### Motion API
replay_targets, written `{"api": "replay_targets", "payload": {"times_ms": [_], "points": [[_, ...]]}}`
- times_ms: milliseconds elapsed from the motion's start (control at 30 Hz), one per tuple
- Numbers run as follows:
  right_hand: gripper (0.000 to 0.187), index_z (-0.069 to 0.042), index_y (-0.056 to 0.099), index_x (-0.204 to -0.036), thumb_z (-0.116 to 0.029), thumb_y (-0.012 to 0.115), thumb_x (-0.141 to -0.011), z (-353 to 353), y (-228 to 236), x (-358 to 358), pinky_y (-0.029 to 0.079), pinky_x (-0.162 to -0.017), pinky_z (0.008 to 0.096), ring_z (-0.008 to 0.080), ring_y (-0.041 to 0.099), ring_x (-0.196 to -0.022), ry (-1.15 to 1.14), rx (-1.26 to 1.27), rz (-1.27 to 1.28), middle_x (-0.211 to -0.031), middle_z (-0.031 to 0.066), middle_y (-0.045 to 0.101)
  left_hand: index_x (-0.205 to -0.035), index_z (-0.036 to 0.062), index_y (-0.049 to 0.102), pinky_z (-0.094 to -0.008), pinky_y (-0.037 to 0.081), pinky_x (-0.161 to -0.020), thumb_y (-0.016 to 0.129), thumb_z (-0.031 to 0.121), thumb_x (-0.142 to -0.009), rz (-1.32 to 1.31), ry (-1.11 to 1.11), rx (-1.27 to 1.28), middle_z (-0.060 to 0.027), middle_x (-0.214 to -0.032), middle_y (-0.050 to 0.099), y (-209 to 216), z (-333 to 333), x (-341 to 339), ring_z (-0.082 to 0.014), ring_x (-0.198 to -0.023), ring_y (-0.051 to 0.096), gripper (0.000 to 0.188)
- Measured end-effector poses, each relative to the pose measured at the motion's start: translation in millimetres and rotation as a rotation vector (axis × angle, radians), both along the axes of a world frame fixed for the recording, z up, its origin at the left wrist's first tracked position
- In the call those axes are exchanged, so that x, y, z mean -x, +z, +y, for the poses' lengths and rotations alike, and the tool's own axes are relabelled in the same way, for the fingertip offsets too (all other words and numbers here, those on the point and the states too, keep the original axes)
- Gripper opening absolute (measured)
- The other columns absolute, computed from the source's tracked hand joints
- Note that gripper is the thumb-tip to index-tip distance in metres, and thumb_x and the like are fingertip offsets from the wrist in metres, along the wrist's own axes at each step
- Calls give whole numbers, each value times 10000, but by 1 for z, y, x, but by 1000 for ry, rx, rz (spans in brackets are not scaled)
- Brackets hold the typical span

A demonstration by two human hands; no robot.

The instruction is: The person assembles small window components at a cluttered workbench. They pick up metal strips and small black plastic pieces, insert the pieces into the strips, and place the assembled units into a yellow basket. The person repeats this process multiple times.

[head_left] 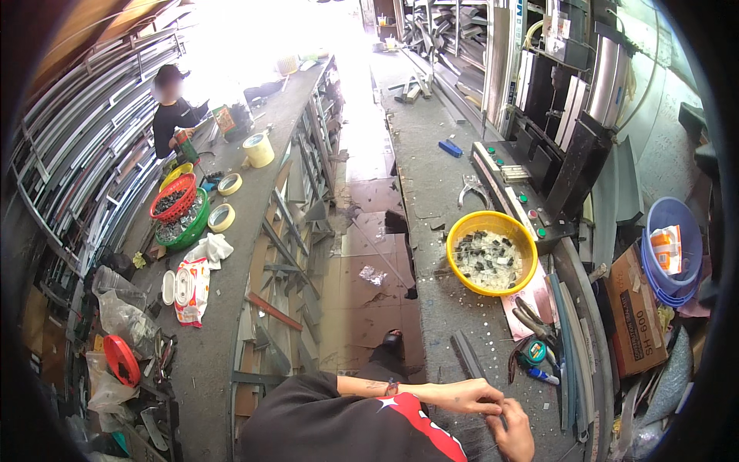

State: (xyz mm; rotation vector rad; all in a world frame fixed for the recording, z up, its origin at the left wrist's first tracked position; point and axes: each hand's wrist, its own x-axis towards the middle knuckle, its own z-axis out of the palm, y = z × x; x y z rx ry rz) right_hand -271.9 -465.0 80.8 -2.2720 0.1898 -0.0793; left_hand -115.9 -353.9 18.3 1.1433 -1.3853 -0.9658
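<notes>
A dark grey profile bar [466, 356] lies along the right-hand bench, its near part running under my hands. My left hand [471, 396] reaches across from the left and is closed in a pinch over the bar. What sits between its fingertips is too small to make out. Fingers curled, my right hand [513, 433] grips the bar just nearer to me, its fingertips close to those of the left. A yellow basket [452, 271] holding small black and whitish pieces stands on the bench beyond the bar.
Pliers [531, 317], a green tape measure [535, 352] and long strips [568, 354] lie at right. Behind the basket is a machine [531, 192] with green buttons. Across the aisle, a bench [212, 362] carries baskets, tape rolls and wipes; a person [171, 119] works behind it.
</notes>
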Motion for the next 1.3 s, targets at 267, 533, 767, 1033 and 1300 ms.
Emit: {"api": "replay_targets", "payload": {"times_ms": [267,533,767,1033,1300], "points": [[74,25,580,-920,-16,548,-867,5,17,-10,455,-758,340,299,583,-837,-178,-120,-138,-922,155,581,-922,-7,606,-342,415,-569,548,264,-926,-40,52,-55,-133,-706,610,-14,4,-20,-191,-608,547,277],[59,32,549,-837,21,508,-878,-2,14,-4,440,-694,251,155,543,-768,-193,-385,-232,-842,85,563,-944,-25,605,-309,449,-661,545,258,-935,-4,179,-76,-115,-772,635,-20,5,-41,-147,-716,579,290],[82,18,570,-826,-20,529,-887,-11,8,-5,427,-658,246,137,530,-714,-300,-218,-175,-778,75,564,-924,-14,614,-327,461,-675,526,289,-941,-14,263,-115,-111,-792,656,-31,10,-55,-163,-725,597,316],[123,14,630,-932,-63,542,-895,-12,6,-12,443,-705,312,206,566,-772,-337,215,-266,-848,100,615,-931,-10,623,-333,466,-640,567,215,-914,-68,118,-90,-117,-788,651,-24,7,-49,-185,-710,619,232],[318,33,562,-1146,-99,562,-857,-2,-24,-16,483,-700,291,197,645,-770,-250,-155,-103,-844,129,665,-907,-9,616,-309,434,-583,542,231,-924,45,69,6,-122,-717,619,4,-9,-20,-171,-644,574,252]]}}
